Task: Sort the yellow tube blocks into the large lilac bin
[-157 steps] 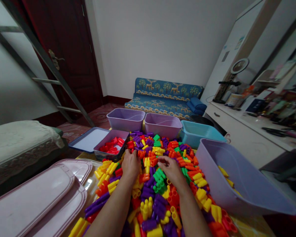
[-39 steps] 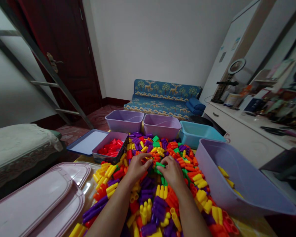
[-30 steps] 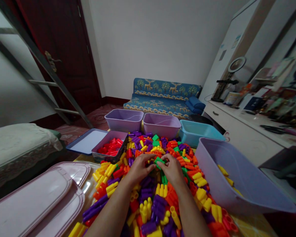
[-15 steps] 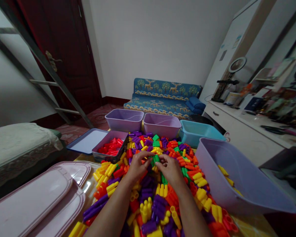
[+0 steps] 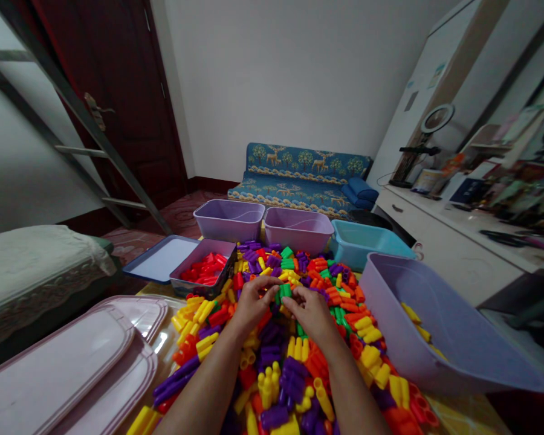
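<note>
Between my two hands, above the middle of a wide heap of plastic toy building blocks [image 5: 294,368], is a green toy block [image 5: 285,291]. My left hand [image 5: 256,302] pinches it from the left with thumb and fingers. On the other side my right hand [image 5: 309,307] grips it, thumb along the near face. Whether it is one block or two pressed together I cannot tell. Yellow, purple, orange, red and green blocks of joined tubes lie loose under and around both forearms.
A box of red blocks [image 5: 204,270] stands left, beside a white-faced lid [image 5: 163,257]. Two purple bins [image 5: 229,220] and a turquoise bin [image 5: 369,244] line the back. A large lilac bin [image 5: 435,326] at right holds a few yellow blocks. Pale lids [image 5: 58,368] lie front left.
The green block has turned slightly and shows more of its face between my fingers. My hands stay in nearly the same place.
</note>
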A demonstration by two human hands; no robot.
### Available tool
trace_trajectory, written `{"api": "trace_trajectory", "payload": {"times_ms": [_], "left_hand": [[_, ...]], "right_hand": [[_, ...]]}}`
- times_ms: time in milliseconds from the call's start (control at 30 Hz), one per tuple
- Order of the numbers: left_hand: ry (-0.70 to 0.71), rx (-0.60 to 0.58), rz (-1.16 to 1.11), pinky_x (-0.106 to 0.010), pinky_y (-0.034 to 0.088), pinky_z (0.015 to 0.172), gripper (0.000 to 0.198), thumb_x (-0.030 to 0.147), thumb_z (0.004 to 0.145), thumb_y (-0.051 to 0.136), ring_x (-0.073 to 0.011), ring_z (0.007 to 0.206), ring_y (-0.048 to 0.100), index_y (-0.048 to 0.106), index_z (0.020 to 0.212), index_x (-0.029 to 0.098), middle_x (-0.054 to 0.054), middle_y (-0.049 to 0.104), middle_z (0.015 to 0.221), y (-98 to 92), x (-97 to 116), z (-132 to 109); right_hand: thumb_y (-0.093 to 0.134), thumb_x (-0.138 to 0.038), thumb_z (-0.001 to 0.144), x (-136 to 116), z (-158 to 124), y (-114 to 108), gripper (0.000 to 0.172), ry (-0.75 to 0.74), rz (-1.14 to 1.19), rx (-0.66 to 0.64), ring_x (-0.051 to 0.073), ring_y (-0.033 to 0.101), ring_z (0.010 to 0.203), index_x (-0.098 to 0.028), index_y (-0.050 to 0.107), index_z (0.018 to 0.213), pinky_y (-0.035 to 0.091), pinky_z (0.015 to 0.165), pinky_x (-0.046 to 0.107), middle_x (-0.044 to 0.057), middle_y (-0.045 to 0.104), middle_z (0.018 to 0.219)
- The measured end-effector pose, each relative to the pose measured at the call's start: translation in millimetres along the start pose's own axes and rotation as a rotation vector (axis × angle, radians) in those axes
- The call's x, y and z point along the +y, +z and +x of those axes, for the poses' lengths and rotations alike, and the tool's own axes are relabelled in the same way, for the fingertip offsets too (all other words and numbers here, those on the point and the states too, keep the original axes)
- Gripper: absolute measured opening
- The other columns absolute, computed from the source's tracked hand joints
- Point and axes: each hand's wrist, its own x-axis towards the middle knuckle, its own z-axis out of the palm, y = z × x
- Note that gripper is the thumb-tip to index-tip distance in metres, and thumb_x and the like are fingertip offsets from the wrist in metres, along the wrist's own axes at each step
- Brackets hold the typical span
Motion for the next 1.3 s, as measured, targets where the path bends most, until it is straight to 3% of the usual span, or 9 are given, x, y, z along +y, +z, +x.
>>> {"api": "trace_trajectory", "payload": {"times_ms": [267,733,800,867,933,1000,1167,1300], "left_hand": [[-0.033,0.003,-0.014,-0.026,0.049,0.072,0.025,0.030,0.083,0.058,-0.0184,0.081,0.064,0.072,0.097,0.016,-0.006,0.072,0.090,-0.6,-4.5,1.5],[0.022,-0.006,0.108,-0.025,0.050,0.068,0.021,0.024,0.083,0.057,-0.0169,0.078,0.065,0.071,0.097,0.016,-0.007,0.072,0.091,1.1,-0.8,0.6],[0.073,0.019,0.197,-0.025,0.050,0.068,0.021,0.020,0.082,0.056,-0.0171,0.080,0.065,0.070,0.097,0.017,-0.007,0.071,0.093,-0.3,-2.2,0.7],[0.131,0.063,0.295,-0.029,0.050,0.076,0.021,0.016,0.081,0.056,-0.0186,0.087,0.064,0.070,0.096,0.018,-0.007,0.070,0.095,-2.5,-3.9,1.0],[0.157,0.103,0.375,-0.033,0.049,0.083,0.021,0.014,0.081,0.055,-0.0203,0.093,0.063,0.069,0.096,0.018,-0.008,0.069,0.097,-4.6,-4.9,1.1],[0.154,0.116,0.434,-0.035,0.048,0.087,0.021,0.015,0.082,0.055,-0.0216,0.097,0.062,0.069,0.098,0.019,-0.008,0.068,0.100,-5.4,-4.6,0.4],[0.072,0.017,0.568,-0.043,0.046,0.093,0.035,0.029,0.081,0.061,-0.0283,0.109,0.059,0.065,0.115,0.020,-0.011,0.066,0.115,-0.8,0.6,-4.4],[0.046,-0.098,0.608,-0.046,0.044,0.097,0.060,0.038,0.077,0.067,-0.0316,0.115,0.056,0.053,0.132,0.020,-0.014,0.062,0.125,2.7,2.4,-7.1]], "right_hand": [[0.058,-0.043,0.079,-5.8,0.3,0.5,0.028,0.037,0.161,-0.037,0.014,0.057,0.049,-0.019,0.055,0.066,0.044,0.048,0.024,-0.002,0.058,0.056],[0.057,-0.043,0.077,2.7,1.8,-1.8,0.025,0.111,0.187,0.017,0.016,0.059,0.052,-0.018,0.061,0.076,0.048,0.050,0.027,0.001,0.061,0.060],[0.056,-0.039,0.077,5.5,3.2,-7.8,0.024,0.106,0.138,0.090,0.018,0.062,0.059,-0.017,0.062,0.084,0.051,0.056,0.030,0.003,0.064,0.067],[0.055,-0.034,0.077,11.1,4.7,-17.7,0.027,0.056,0.004,0.245,0.021,0.065,0.074,-0.017,0.063,0.095,0.053,0.071,0.035,0.008,0.068,0.086],[0.053,-0.031,0.077,19.5,5.7,-29.2,0.031,-0.001,-0.182,0.393,0.023,0.064,0.093,-0.017,0.063,0.104,0.049,0.087,0.039,0.011,0.067,0.105],[0.053,-0.029,0.078,29.9,5.9,-38.3,0.035,-0.005,-0.350,0.450,0.026,0.060,0.106,-0.017,0.062,0.110,0.045,0.095,0.041,0.013,0.064,0.113],[0.057,-0.034,0.081,48.4,3.4,-36.2,0.048,0.125,-0.579,0.284,0.031,0.058,0.114,-0.014,0.057,0.125,0.043,0.096,0.045,0.018,0.064,0.119],[0.050,-0.026,0.084,41.6,1.5,-21.8,0.049,0.044,-0.594,0.134,0.030,0.052,0.123,-0.010,0.054,0.130,0.039,0.103,0.044,0.019,0.058,0.128]]}}
